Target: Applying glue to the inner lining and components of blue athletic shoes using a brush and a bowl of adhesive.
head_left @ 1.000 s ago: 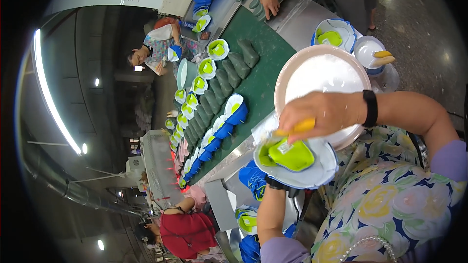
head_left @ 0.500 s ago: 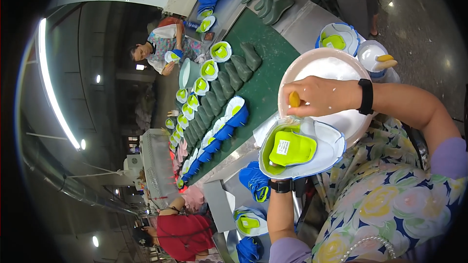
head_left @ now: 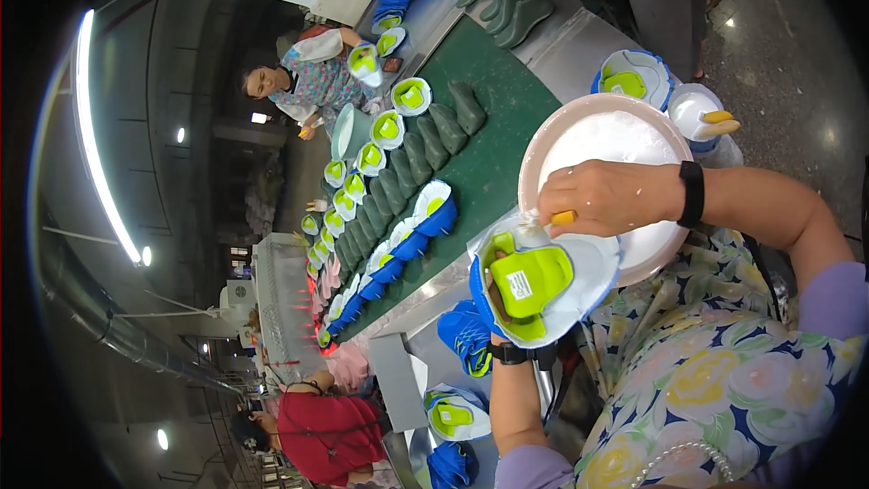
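My left hand (head_left: 497, 282) is closed on a shoe upper (head_left: 579, 294) from beneath and behind, with most of its fingers hidden. The upper is blue outside with a white lining and a lime-green tongue (head_left: 523, 285) carrying a white label. Above its edge, my right hand (head_left: 611, 197) is closed around a brush with a yellow handle (head_left: 563, 217); its head is mostly hidden between the hand and the lining. Beside the upper and partly under my right forearm stands a pale pink basin (head_left: 532, 149) of white liquid.
Several dark green shoe lasts (head_left: 412, 158) and rows of uppers (head_left: 389, 129) line a green conveyor (head_left: 507, 81). Beyond the basin are another upper (head_left: 634, 72) and a white container (head_left: 692, 109) with yellow-handled brushes. Co-workers stand across, at the far end and lower left.
The upper in my left hand has shifted left and tilted. My right hand has turned over its edge with the brush. A co-worker's hands now reach the lasts at the top.
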Available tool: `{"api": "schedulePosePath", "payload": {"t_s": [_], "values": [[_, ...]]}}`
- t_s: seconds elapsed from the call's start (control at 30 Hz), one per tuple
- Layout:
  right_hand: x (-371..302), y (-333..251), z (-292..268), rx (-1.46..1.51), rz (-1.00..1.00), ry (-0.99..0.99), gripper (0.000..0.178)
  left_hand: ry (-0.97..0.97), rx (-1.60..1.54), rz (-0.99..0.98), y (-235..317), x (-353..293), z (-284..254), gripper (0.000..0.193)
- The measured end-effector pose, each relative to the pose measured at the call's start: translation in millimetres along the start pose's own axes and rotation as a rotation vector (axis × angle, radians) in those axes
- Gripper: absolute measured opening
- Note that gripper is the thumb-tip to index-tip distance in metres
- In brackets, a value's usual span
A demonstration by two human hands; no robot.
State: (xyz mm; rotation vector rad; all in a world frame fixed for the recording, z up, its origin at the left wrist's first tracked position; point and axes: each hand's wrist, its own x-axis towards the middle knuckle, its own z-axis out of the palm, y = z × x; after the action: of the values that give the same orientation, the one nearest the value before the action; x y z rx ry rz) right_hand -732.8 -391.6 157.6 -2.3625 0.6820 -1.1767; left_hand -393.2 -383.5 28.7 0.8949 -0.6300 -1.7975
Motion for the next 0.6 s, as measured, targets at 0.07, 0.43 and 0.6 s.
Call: {"api": "schedulePosePath", "payload": {"t_s": [0.07, 0.43, 0.6], "values": [[-6, 0, -4, -0.065, 0.029, -0.093, 0.017, -0.007, -0.049, 0.139, 3, -5, 1, 0.043], [24, 11, 3, -0.081, 0.347, 0.038, 0.030, 0.079, 0.068, 0.127, 16, 16, -1, 0.052], [1, 24, -26, 0.133, 0.641, 0.184, 0.026, 0.345, 0.452, 0.224, 74, 79, -41, 0.037]]}}
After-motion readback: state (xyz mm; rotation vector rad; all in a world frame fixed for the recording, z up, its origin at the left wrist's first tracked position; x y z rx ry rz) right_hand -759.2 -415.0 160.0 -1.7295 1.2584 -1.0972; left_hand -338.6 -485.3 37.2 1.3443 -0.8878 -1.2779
